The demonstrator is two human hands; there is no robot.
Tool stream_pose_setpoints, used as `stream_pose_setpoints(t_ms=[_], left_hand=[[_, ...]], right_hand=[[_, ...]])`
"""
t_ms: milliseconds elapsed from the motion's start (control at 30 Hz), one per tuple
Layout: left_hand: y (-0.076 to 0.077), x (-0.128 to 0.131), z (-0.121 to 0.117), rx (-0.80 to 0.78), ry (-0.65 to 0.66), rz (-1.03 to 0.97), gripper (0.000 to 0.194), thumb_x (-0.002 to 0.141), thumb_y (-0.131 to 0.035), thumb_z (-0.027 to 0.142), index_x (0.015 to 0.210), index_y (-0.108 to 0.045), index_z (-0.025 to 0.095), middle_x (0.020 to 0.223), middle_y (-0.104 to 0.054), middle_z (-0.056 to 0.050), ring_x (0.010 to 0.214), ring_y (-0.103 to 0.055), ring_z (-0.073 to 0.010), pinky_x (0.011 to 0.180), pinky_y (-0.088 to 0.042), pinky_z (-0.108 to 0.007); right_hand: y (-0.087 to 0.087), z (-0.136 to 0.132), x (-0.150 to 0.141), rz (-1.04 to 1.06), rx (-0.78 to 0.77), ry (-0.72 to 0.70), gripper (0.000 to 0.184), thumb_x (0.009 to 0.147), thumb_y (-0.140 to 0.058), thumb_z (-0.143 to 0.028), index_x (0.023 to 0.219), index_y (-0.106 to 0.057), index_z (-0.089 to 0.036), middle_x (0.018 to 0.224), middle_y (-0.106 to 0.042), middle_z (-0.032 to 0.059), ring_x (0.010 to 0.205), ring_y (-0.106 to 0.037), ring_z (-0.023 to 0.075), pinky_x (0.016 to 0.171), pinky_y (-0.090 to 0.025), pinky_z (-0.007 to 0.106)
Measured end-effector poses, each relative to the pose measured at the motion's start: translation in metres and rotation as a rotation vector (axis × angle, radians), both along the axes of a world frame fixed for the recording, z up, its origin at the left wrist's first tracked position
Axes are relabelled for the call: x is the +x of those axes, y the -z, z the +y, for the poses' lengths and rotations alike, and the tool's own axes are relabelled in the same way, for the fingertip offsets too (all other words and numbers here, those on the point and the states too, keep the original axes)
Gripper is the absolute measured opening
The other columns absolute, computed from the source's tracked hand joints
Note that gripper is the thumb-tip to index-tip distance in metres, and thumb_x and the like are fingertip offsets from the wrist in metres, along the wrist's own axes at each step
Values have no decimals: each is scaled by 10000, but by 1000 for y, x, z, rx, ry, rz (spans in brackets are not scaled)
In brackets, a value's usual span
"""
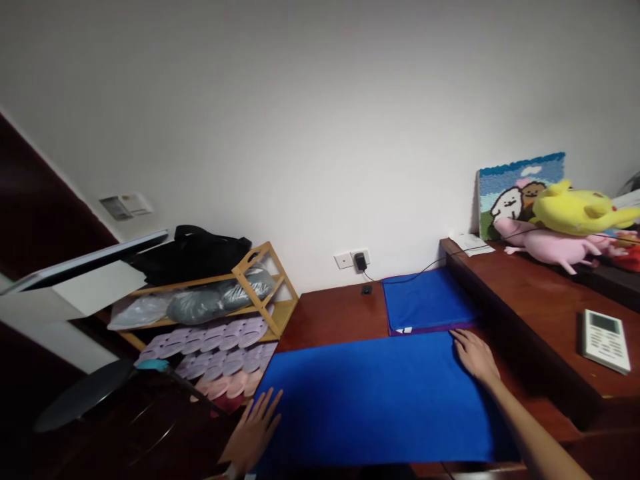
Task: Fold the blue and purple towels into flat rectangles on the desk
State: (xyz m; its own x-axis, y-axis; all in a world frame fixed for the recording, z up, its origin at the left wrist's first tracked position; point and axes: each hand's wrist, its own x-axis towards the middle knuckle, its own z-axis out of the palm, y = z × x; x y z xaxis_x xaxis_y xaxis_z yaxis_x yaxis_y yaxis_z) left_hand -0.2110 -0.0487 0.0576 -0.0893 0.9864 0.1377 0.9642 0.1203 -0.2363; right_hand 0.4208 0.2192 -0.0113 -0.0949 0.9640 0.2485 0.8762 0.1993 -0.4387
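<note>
"Nearest things first?"

"Left hand point(253, 427): palm down on the left edge of the blue cloth point(375, 400), fingers spread apart."

"And the cloth?"

"Lies flat and wide across the front of the brown surface point(333, 317). Stretches from the left hand over to the right hand point(475, 357)."

"State of the right one?"

"Also palm down, at the far right corner of the cloth — fingers slightly apart, forearm coming in from the lower right."

"Off to the left?"

"A round black seat point(85, 397), dim and low down."

"To the right?"

"A higher brown ledge point(540, 293), with a white calculator-like device point(606, 340) lying on top."

"Just past the hand?"

"A second blue cloth point(427, 300), purple along the near edge, close to the right fingertips. Folded or single — cannot tell."

"Farther left?"

"Rows of lilac shoes point(215, 340) on the lower part of a wooden rack point(287, 317); above, a black bag point(195, 257)."

"Farther right?"

"A yellow plush toy point(570, 210) on top of a pink plush toy point(545, 247), both in front of an upright picture panel point(493, 187) with two cartoon animals."

"And at the very back?"

"Pale wall point(350, 133), with a black plug point(360, 262) in a socket and a thin cable point(425, 267) trailing rightward."
</note>
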Motion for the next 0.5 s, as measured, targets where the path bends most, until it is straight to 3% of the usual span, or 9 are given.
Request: stream_pose_setpoints(t_ms=[100, 167, 200, 267, 367, 433, 500], left_hand=[[-19, 46, 21, 96, 7, -69, 506, 953, -398, 347, 1360, -656, 191, 1480, -599, -123, 1357, -553, -312, 1120, -433, -499], [-23, 114, 36, 231, 62, -148, 442, 955, -382, 278, 1232, -714, 182, 1327, -692, -148, 1218, -643, -305, 1039, -499, -475], [-19, 158, 42, 258, 163, -211, 392, 958, -405, 268, 1176, -726, 209, 1240, -725, -127, 1145, -670, -283, 1004, -519, -446], [-3, 261, 51, 225, 411, -334, 299, 938, -498, 250, 1147, -712, 263, 1142, -736, -78, 1055, -673, -250, 950, -524, -402], [41, 415, 66, 176, 711, -372, 178, 862, -682, 391, 980, -721, 263, 909, -718, -54, 852, -646, -246, 784, -510, -382], [71, 491, 80, 210, 740, -321, 102, 870, -688, 351, 868, -729, 257, 757, -676, -54, 739, -608, -232, 700, -461, -368], [93, 537, 96, 259, 690, -293, 133, 878, -677, 322, 783, -730, 246, 648, -624, -60, 657, -565, -230, 625, -405, -366]], right_hand=[[-4, -2, -4, -12, -20, 4, 532, 980, -307, -370, 1381, -645, -283, 1478, -596, 20, 1409, -472, 234, 1184, -328, 442], [-7, -4, -5, -27, -40, 4, 535, 974, -307, -353, 1396, -630, -290, 1492, -584, 11, 1424, -454, 231, 1191, -308, 451], [-8, -4, -5, -35, -49, 4, 542, 971, -300, -346, 1404, -621, -289, 1497, -579, 9, 1429, -449, 228, 1196, -299, 452], [-9, -5, -5, -45, -55, -1, 559, 970, -276, -338, 1413, -612, -275, 1502, -574, 12, 1433, -445, 219, 1202, -286, 448], [-3, -4, -4, -43, -26, 2, 577, 975, -257, -372, 1419, -601, -238, 1505, -566, 41, 1413, -467, 222, 1194, -303, 437], [3, -1, -3, -48, -5, 25, 604, 975, -253, -405, 1435, -583, -192, 1504, -560, 80, 1387, -494, 241, 1169, -345, 430], [8, 3, -2, -69, 2, 47, 639, 974, -242, -427, 1439, -575, -142, 1484, -566, 124, 1363, -516, 266, 1142, -381, 426]])
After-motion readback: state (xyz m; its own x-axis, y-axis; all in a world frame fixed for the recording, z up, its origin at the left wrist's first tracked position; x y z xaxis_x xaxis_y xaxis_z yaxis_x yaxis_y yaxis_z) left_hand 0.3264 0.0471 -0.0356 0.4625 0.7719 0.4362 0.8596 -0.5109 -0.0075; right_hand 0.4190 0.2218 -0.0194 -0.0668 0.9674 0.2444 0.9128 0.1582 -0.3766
